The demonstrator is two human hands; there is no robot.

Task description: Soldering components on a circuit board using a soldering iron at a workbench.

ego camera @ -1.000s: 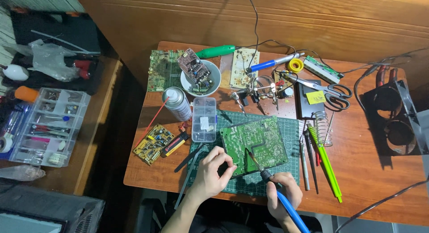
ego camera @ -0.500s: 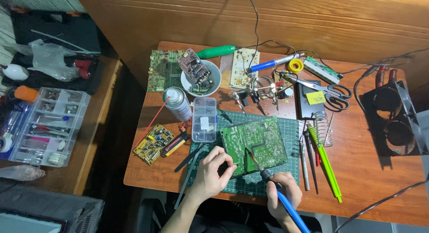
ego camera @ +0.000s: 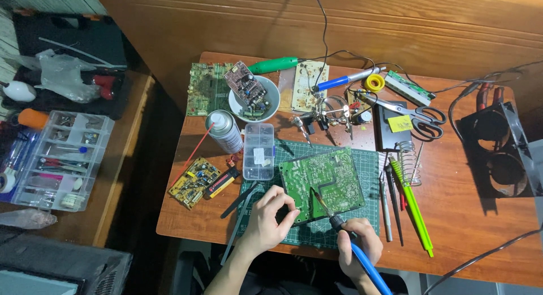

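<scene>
Fingers (ego camera: pixel 285 207) of the left hand (ego camera: pixel 270 218) pinch the near left edge of the green circuit board (ego camera: pixel 322 183), which lies on the cutting mat (ego camera: pixel 367 159) at the table's (ego camera: pixel 469 227) front. Right hand (ego camera: pixel 357 245) is wrapped around a blue soldering iron (ego camera: pixel 362 258), its tip touching the board's middle. Just left stand a clear parts box (ego camera: pixel 258 151) and a spray can (ego camera: pixel 223 131).

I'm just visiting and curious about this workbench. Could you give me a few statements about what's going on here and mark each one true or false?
1. The right hand holds a blue-handled soldering iron to the green circuit board. True.
2. The left hand grips the scissors. False: it touches the board's edge.
3. The spray can stands beside a white bowl. True.
4. The board lies on bare wood. False: on a green cutting mat.
</scene>
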